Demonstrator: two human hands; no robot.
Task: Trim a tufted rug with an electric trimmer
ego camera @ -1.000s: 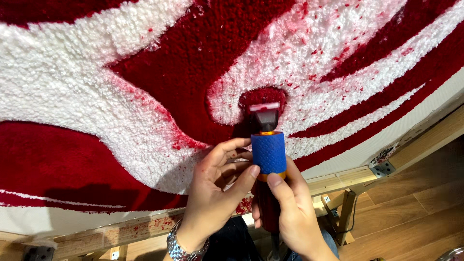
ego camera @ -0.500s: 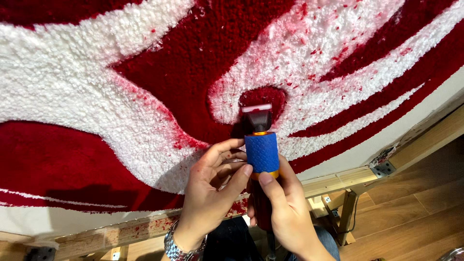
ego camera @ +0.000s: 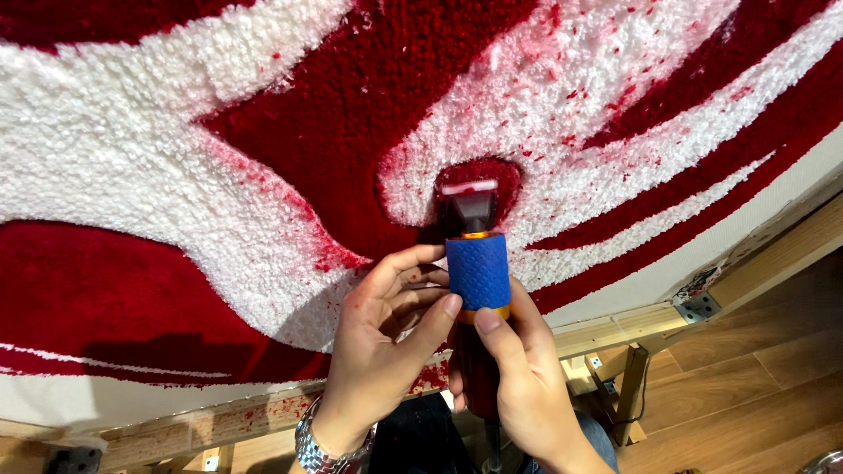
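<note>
A tufted rug (ego camera: 263, 149) in red and white pile hangs stretched on a wooden frame (ego camera: 615, 325). Both hands hold a trimming tool (ego camera: 477, 268) with a blue textured grip, an orange ring and a black head. The head presses into a small red patch of pile surrounded by white. My left hand (ego camera: 386, 342) cups the left side of the grip, thumb against it; a metal watch sits on that wrist. My right hand (ego camera: 518, 377) wraps the tool's lower body from below, thumb on the orange ring.
Loose red fluff speckles the white pile around the tool. A metal corner bracket (ego camera: 698, 305) joins the frame at the right. Wooden floorboards (ego camera: 755, 386) and a frame leg (ego camera: 630, 391) lie below right.
The tool and both hands have shifted a little to the left and slightly up along the red patch. Grip on the tool is unchanged.
</note>
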